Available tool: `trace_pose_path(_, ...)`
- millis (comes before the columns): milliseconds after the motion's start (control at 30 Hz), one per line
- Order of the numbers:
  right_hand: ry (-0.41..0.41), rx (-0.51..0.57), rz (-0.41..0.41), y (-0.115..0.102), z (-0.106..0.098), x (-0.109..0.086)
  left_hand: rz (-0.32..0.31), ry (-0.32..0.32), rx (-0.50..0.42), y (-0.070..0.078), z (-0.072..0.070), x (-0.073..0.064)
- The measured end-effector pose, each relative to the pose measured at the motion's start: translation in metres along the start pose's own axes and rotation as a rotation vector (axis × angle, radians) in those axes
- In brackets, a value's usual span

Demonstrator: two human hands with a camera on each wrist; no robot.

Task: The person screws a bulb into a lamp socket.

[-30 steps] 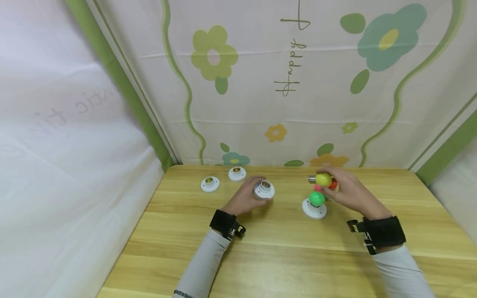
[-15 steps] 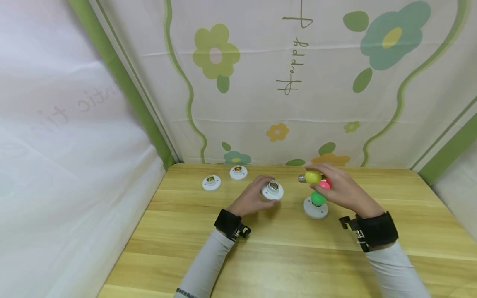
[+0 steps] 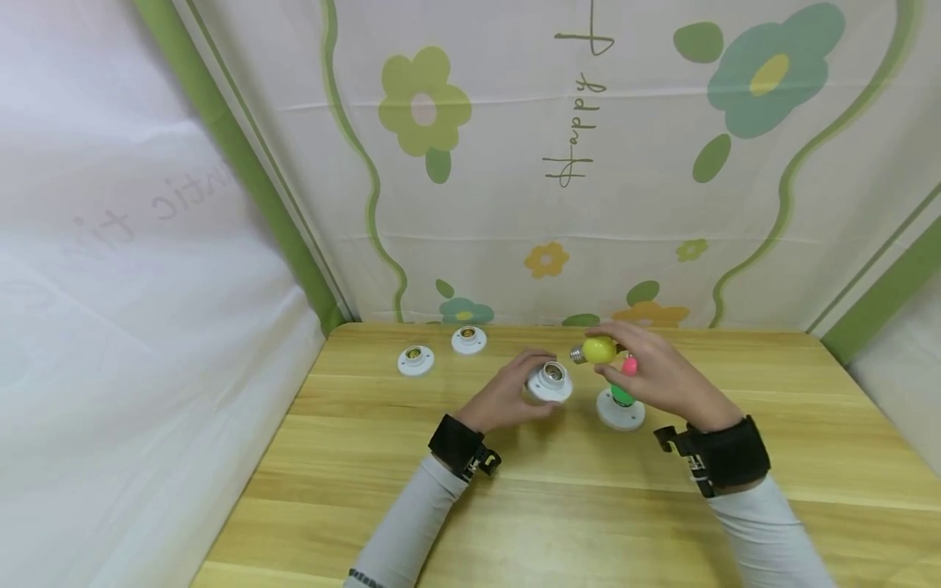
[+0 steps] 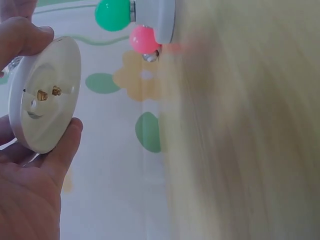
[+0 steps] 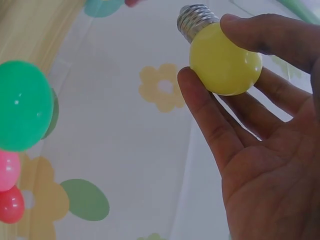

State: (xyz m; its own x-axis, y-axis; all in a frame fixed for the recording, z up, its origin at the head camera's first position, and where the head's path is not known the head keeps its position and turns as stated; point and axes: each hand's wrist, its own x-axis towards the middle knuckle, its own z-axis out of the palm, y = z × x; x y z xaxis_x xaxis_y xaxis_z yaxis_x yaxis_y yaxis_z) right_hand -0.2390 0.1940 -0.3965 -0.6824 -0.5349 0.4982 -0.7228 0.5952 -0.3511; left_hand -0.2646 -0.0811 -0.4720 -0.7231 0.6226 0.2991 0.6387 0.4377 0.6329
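Observation:
My left hand (image 3: 507, 398) grips a white round lamp socket (image 3: 551, 388) by its rim, raised above the table, its metal-lined opening tilted up and to the right. The left wrist view shows the socket's underside (image 4: 56, 114), with two brass screws. Between thumb and fingers, my right hand (image 3: 657, 374) pinches a yellow light bulb (image 3: 600, 350) by its globe. The bulb's silver screw base (image 5: 197, 21) points left toward the socket, a small gap apart. Under my right hand, a green bulb (image 3: 622, 396) stands in another white socket (image 3: 620, 416), partly hidden by the fingers.
Two more white sockets, one nearer (image 3: 416, 363) and one farther back (image 3: 469, 340), stand at the table's back left. A pink bulb (image 4: 144, 40) and a red bulb (image 5: 11, 206) lie behind the green one. A printed fabric wall (image 3: 470, 204) rises behind the wooden table (image 3: 559, 523).
My left hand has carried the socket to the right, and its opening tilts more toward the bulb. My right hand has brought the yellow bulb left, narrowing the gap.

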Motion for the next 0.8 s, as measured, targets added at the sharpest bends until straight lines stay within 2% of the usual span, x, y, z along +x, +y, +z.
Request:
trace_pose_path(133, 0.026, -0.014, -0.069, -0.003, 0.003, 0.001, 0.01, -0.006, -0.001, 0.005, 0.0, 0.001)
trace_pose_path(267, 0.029, -0.021, -0.103, -0.006, 0.005, 0.002, 0.027, -0.011, 0.008, 0.009, 0.0, 0.001)
trace_pose_path(467, 0.012, -0.036, -0.106, -0.012, 0.007, 0.003, 0.071, -0.002, 0.035, 0.013, 0.001, 0.001)
trace_pose_path(800, -0.019, -0.024, -0.111, -0.019, 0.011, 0.004, 0.077, -0.015, 0.047, 0.016, 0.002, 0.0)
